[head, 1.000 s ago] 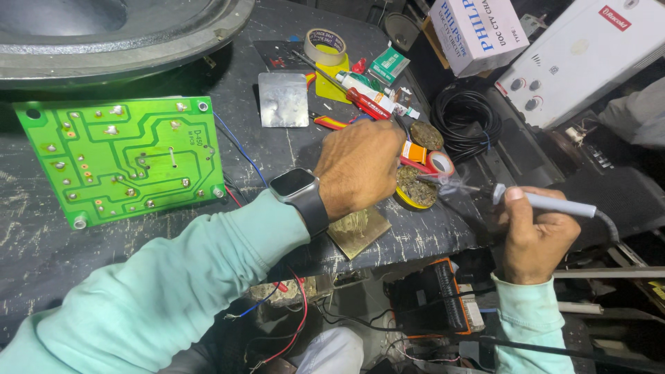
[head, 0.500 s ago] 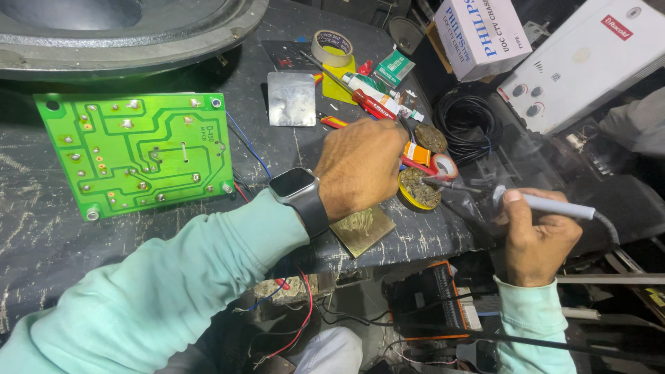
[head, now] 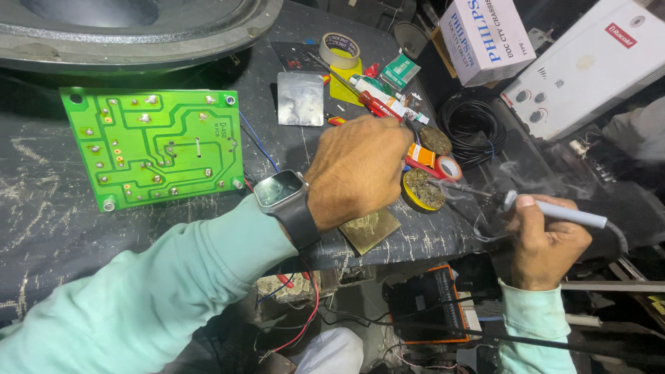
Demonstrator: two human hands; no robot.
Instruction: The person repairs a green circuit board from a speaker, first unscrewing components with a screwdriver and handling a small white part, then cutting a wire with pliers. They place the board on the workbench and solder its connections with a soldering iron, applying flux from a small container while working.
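Note:
My left hand (head: 357,173) rests knuckles-up on the dark bench, fingers curled down beside a round yellow-rimmed tin (head: 422,190) of brownish paste. Its fingertips are hidden, and an orange-and-white piece (head: 419,154) sticks out from under them. A smartwatch (head: 280,190) is on that wrist. My right hand (head: 547,242) grips a white-handled soldering iron (head: 568,213), off the bench's right edge. The iron's dark tip (head: 471,190) points left and almost reaches the tin, with thin smoke rising around it. A green circuit board (head: 152,145) lies solder-side up to the left.
A brass-coloured plate (head: 370,230) lies at the front edge under my wrist. Behind are a shiny metal sheet (head: 300,98), a tape roll (head: 339,50), tubes, a black cable coil (head: 471,125), a white carton (head: 485,34) and a white appliance (head: 589,69). A large speaker cone (head: 138,34) fills the back left.
My view has shifted slightly, so the board sits further right in the picture. Both hands stay where they were, the iron's tip still by the tin.

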